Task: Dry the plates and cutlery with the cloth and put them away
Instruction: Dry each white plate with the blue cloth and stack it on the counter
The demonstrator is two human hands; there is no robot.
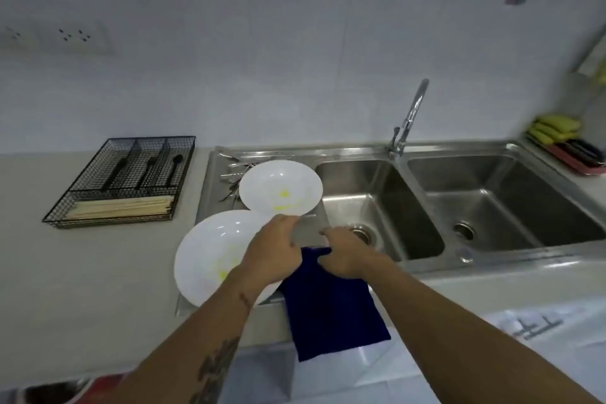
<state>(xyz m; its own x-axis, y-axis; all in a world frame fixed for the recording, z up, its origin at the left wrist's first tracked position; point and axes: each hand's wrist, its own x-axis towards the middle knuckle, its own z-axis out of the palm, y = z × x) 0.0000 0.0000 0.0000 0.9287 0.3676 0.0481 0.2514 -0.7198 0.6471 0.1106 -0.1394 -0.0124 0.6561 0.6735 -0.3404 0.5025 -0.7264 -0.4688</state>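
Pinching the near rim of the far plate (280,188), the left hand (273,251) sits closest to it; the right hand (347,256), just beside, grips the cloth (331,305) draped over the table edge.

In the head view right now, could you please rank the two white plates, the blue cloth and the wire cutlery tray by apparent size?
1. Wire cutlery tray
2. Near plate, though nearness inflates it
3. Blue cloth, close to the near plate; unsure
4. Far plate

Two white plates (280,187) on drainboard
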